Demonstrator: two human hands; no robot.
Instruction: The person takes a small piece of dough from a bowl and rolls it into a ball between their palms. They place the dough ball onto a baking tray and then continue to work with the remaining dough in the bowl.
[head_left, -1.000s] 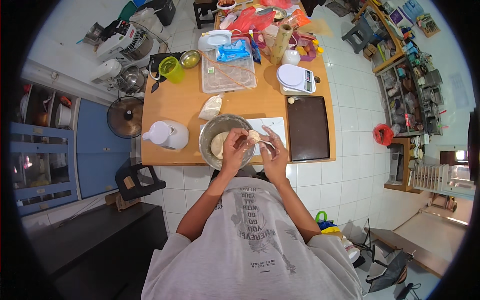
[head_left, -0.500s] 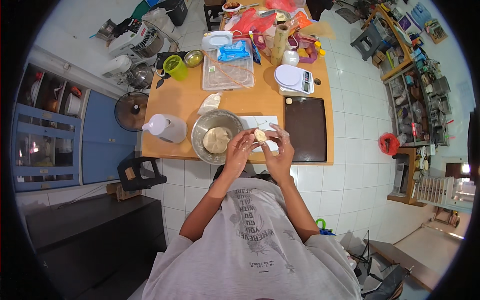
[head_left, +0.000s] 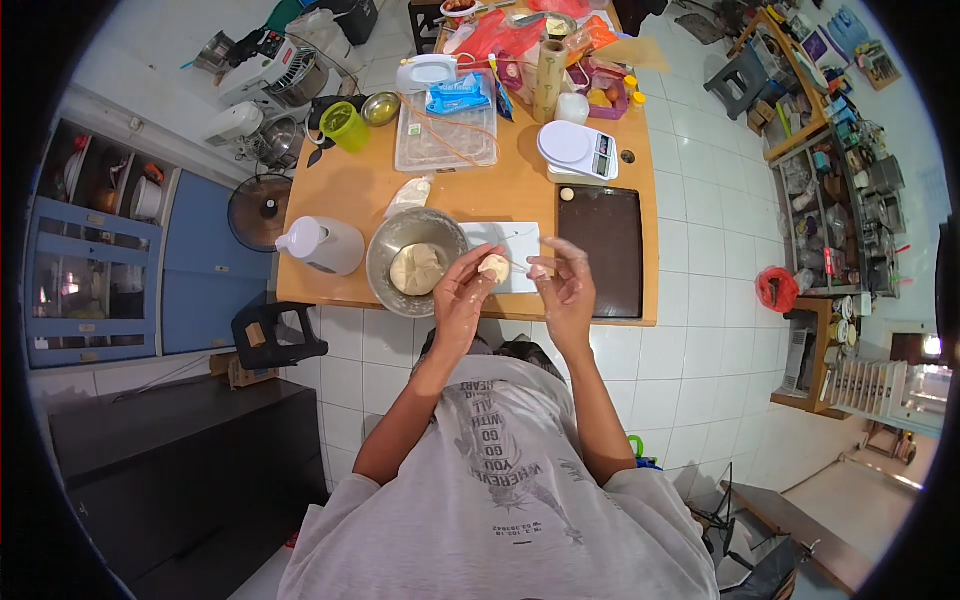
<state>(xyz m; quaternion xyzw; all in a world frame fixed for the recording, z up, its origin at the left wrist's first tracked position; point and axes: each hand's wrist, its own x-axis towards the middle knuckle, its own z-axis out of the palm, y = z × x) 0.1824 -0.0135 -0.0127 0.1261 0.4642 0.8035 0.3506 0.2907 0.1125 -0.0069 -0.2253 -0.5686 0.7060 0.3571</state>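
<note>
One small dough lump point(head_left: 493, 268) is seen in the head view, held up near the front edge of the worktop point(head_left: 500, 195), just right of a metal bowl point(head_left: 382, 250). It is pinched between the thumb and fingertips of the left hand point(head_left: 458, 300). The right hand point(head_left: 568, 292) is raised beside it, its upper fingers spread; whether its thumb and forefinger are closed on a scrap cannot be told. Behind the hands, a white board point(head_left: 517, 238) is partly covered.

In the bowl a larger dough mass point(head_left: 417, 268) is seated, its surface smooth and folded. To the right, a dark tray point(head_left: 603, 260) is laid flat, with one pale dough ball point(head_left: 567, 194) set at its far left corner. A white kitchen scale point(head_left: 566, 146) is placed beyond the tray.

The lump is judged to be light, soft and easily dented, likely a little tacky where unfloured. It is best taken lightly around its sides with the pads of thumb and fingers, since it would be flattened by a hard squeeze and stretched by a pull from one edge.
</note>
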